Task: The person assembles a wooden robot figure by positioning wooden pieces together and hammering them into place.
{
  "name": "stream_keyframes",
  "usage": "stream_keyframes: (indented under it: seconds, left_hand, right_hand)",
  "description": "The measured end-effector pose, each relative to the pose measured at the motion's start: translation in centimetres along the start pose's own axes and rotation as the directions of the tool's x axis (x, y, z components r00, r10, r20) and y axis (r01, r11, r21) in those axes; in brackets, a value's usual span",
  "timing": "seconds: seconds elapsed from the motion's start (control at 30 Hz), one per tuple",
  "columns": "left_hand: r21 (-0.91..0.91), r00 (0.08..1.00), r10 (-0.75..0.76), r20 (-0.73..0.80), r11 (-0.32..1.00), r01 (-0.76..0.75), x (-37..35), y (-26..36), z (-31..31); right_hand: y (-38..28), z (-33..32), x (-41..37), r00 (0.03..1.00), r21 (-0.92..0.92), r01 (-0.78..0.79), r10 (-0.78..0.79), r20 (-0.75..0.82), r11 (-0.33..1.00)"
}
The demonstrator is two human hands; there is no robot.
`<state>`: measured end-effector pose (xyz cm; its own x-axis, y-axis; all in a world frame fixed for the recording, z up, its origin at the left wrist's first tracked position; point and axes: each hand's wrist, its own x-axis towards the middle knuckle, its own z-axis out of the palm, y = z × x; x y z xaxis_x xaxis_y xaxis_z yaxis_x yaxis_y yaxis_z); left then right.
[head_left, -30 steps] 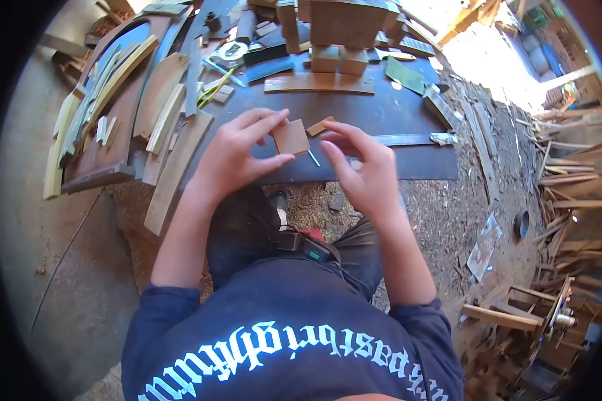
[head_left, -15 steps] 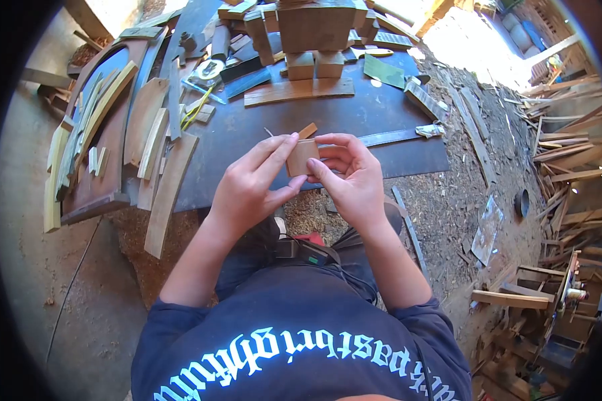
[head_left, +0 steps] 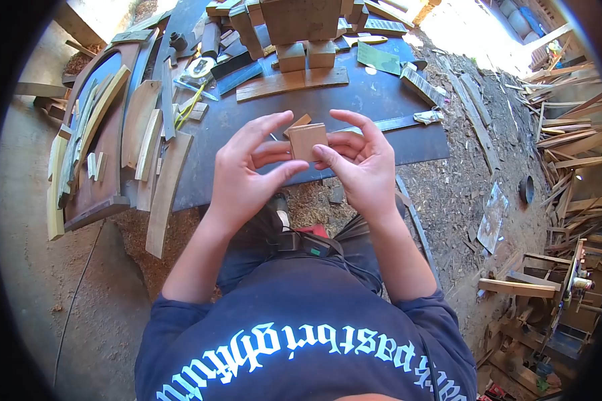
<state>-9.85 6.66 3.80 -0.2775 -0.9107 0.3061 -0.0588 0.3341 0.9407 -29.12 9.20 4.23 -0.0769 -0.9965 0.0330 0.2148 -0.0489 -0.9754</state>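
Observation:
A small, flat, square wooden block [head_left: 308, 144] is held up over the near edge of the dark table. My right hand [head_left: 362, 167] grips its right side, thumb on the face toward me and some fingers curled behind; the index finger is raised off it. On the other side, my left hand [head_left: 244, 170] is open, index finger stretched out and thumb tip right at the block's lower left corner. Just beyond the block's top edge shows a smaller wood piece [head_left: 299, 123], partly hidden by it. A thin pale sliver [head_left: 273, 136] shows by the left fingers.
On the dark table [head_left: 214, 144] stands a wooden assembly [head_left: 301, 23] behind a flat board [head_left: 292, 85]. A metal ruler [head_left: 394, 123] lies at the right, a tape measure [head_left: 199, 69] and yellow-handled tool [head_left: 190, 107] at the left. Curved wood strips [head_left: 104, 107] lean farther left.
My left fingers have come off the block's top edge and spread apart. The right hand keeps the block and has raised its index finger. The view has shifted slightly.

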Motion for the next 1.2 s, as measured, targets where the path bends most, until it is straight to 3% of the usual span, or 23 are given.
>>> stream_keyframes:
  seconds: [0.07,0.17,0.37,0.57,0.77,1.2]
  left_hand:
    - [-0.194,0.970,-0.243,0.029,0.950,0.244,-0.3,-0.1,-0.1]
    - [-0.277,0.944,-0.325,0.054,0.904,0.327,-0.4,-0.2,0.2]
    - [-0.427,0.930,-0.365,-0.050,0.849,0.310,-1.0,-0.3,2.0]
    - [-0.462,0.938,-0.338,-0.082,0.846,0.264,-1.5,-0.3,3.0]
    - [-0.483,0.929,-0.358,-0.094,0.832,0.271,-1.9,-0.4,3.5]
    - [-0.534,0.919,-0.375,-0.119,0.805,0.260,-2.4,-1.0,4.3]
  right_hand:
    - [-0.3,-0.1,0.0,0.999,0.027,-0.023,0.022,0.027,0.999]
    - [0.0,-0.2,0.0,1.000,-0.003,0.005,-0.005,0.008,1.000]
    - [1.3,0.7,-0.8,0.987,0.057,0.098,-0.089,-0.137,0.994]
    - [1.9,1.5,-1.3,0.952,-0.079,0.176,-0.191,-0.240,0.981]
    - [2.4,1.7,-1.3,0.937,-0.145,0.193,-0.226,-0.265,0.970]
    - [2.4,1.8,-1.2,0.955,-0.063,0.152,-0.163,-0.250,0.986]
